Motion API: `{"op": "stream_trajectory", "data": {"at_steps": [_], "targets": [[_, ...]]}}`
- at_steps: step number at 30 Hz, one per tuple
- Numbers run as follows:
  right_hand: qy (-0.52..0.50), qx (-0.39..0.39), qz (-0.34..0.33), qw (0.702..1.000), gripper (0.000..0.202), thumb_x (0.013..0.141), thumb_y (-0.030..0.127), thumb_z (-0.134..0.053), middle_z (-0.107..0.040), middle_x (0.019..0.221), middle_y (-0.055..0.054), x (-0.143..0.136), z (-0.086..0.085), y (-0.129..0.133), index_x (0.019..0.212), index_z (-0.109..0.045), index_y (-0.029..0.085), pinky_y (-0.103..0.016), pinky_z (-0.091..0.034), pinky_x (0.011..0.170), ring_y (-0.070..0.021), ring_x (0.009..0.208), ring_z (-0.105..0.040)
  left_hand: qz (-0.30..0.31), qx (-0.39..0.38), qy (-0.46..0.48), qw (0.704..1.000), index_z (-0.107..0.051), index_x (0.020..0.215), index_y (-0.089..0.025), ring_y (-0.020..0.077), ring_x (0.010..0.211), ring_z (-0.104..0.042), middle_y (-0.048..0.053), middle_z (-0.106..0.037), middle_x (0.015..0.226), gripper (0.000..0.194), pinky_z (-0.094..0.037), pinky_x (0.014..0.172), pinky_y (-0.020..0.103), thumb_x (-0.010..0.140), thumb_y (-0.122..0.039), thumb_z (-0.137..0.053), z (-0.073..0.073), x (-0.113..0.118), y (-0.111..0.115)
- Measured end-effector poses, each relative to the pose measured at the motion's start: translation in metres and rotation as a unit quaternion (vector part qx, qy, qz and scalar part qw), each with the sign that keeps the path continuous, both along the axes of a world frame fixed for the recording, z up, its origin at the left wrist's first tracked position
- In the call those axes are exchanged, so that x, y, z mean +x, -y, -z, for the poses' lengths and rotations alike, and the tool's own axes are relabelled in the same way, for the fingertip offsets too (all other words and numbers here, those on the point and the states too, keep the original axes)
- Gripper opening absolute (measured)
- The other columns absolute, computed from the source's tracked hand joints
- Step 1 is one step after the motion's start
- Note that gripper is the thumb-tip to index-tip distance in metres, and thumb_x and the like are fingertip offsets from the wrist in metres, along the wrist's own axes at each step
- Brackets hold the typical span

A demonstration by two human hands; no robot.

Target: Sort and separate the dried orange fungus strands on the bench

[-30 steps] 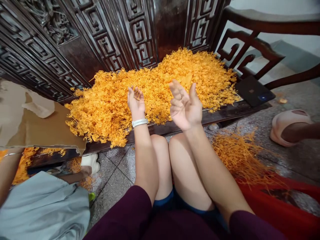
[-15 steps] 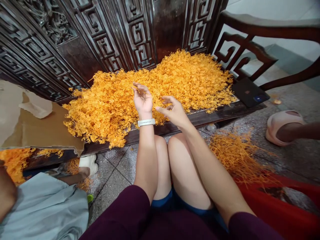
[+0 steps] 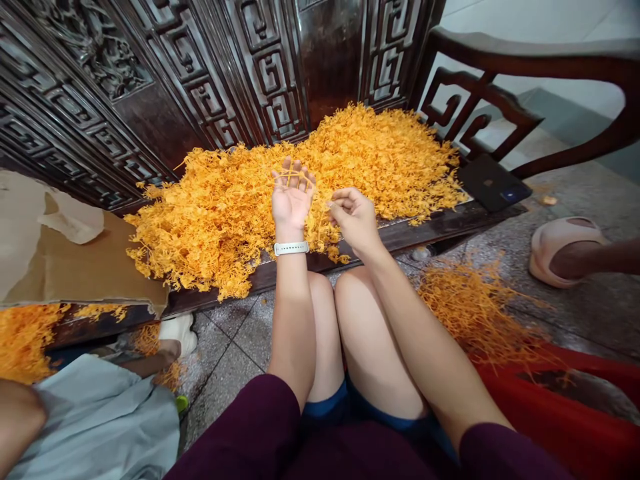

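Observation:
My left hand (image 3: pixel 293 197) is palm up over the heap, its fingers loosely curled and apart. Thin orange strips (image 3: pixel 290 175) lie across those fingers, held there. Beside it, my right hand (image 3: pixel 353 217) has thumb and fingertips pinched together. From the pinch an orange plastic sprig (image 3: pixel 331 248) appears to hang down past the bench's front edge; its upper end is hidden by the fingers. Behind both hands spreads a big heap of orange plastic sprigs (image 3: pixel 210 220) on the dark wooden bench (image 3: pixel 425 230).
A black phone or tablet (image 3: pixel 493 183) lies at the bench's right end. Torn cardboard (image 3: pixel 95 267) stands at left, near a person in grey cloth (image 3: pixel 110 420). Orange stems (image 3: pixel 475 307) pile up at right by a red plastic stool (image 3: pixel 525 413). Another person's sandalled foot (image 3: pixel 560 250) is beyond.
My left hand has opened out, with the strips now across its fingers. My right hand has closed from spread fingers into a pinch, and orange pieces now hang below it.

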State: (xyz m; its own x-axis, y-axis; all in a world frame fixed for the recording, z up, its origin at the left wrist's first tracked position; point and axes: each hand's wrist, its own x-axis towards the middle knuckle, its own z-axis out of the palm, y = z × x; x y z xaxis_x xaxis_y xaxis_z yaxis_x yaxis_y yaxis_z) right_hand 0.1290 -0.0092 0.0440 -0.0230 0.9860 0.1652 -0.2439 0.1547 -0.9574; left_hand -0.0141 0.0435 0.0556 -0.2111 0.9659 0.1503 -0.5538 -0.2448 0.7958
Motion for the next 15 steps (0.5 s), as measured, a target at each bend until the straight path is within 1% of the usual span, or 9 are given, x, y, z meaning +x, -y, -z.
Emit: {"op": "stream_trajectory", "data": {"at_steps": [3,5,7,10,12,15], "targets": [[-0.028,-0.018,0.063,0.997,0.019,0.083,0.022,-0.070,-0.060,0.070,0.005,0.001,-0.003,-0.002,0.093,-0.055,0.023,-0.023,-0.045,0.057,-0.0096,0.058,-0.054,0.034,-0.042,-0.020,0.998,-0.075,0.108,-0.022,0.0200,0.105,-0.071,0.011,-0.075,0.111,0.049,-0.058,0.090,0.034,0.110,-0.056,-0.040,0.001,0.006,0.000],[-0.049,-0.028,0.091,0.994,0.020,0.082,0.021,-0.069,-0.059,0.070,0.006,0.003,-0.003,-0.003,0.094,-0.053,0.024,-0.023,-0.044,0.057,-0.0092,0.058,-0.054,0.066,-0.059,-0.063,0.994,-0.076,0.105,-0.021,0.0205,0.102,-0.072,0.011,-0.076,0.110,0.043,-0.057,0.086,0.032,0.106,-0.056,-0.052,-0.002,0.011,0.004],[-0.056,-0.031,0.108,0.992,0.022,0.082,0.021,-0.068,-0.056,0.069,0.006,0.005,-0.002,-0.005,0.095,-0.051,0.024,-0.023,-0.042,0.055,-0.0090,0.057,-0.052,0.111,-0.063,-0.110,0.986,-0.078,0.100,-0.020,0.0218,0.101,-0.073,0.011,-0.077,0.108,0.034,-0.057,0.084,0.032,0.102,-0.051,-0.063,-0.006,0.015,0.009],[-0.032,-0.025,0.131,0.991,0.022,0.085,0.027,-0.068,-0.052,0.070,0.006,0.008,0.000,-0.005,0.096,-0.049,0.025,-0.023,-0.038,0.051,-0.0097,0.056,-0.049,0.157,-0.062,-0.139,0.976,-0.081,0.098,-0.020,0.0205,0.096,-0.073,0.010,-0.077,0.109,0.023,-0.055,0.079,0.031,0.099,-0.041,-0.070,-0.012,0.019,0.018],[-0.013,-0.014,0.133,0.991,0.022,0.087,0.030,-0.067,-0.051,0.070,0.006,0.007,-0.001,-0.004,0.097,-0.049,0.025,-0.024,-0.038,0.051,-0.0102,0.057,-0.048,0.160,-0.053,-0.158,0.973,-0.082,0.098,-0.020,0.0185,0.092,-0.071,0.009,-0.077,0.110,0.018,-0.054,0.077,0.029,0.096,-0.037,-0.075,-0.013,0.021,0.020],[-0.027,-0.008,0.117,0.993,0.023,0.086,0.032,-0.068,-0.056,0.075,0.004,0.006,-0.002,-0.003,0.100,-0.051,0.026,-0.024,-0.046,0.057,-0.0115,0.063,-0.053,0.139,-0.027,-0.184,0.973,-0.082,0.094,-0.021,0.0156,0.091,-0.069,0.008,-0.076,0.110,0.010,-0.053,0.078,0.027,0.091,-0.029,-0.081,-0.009,0.021,0.017]]}}
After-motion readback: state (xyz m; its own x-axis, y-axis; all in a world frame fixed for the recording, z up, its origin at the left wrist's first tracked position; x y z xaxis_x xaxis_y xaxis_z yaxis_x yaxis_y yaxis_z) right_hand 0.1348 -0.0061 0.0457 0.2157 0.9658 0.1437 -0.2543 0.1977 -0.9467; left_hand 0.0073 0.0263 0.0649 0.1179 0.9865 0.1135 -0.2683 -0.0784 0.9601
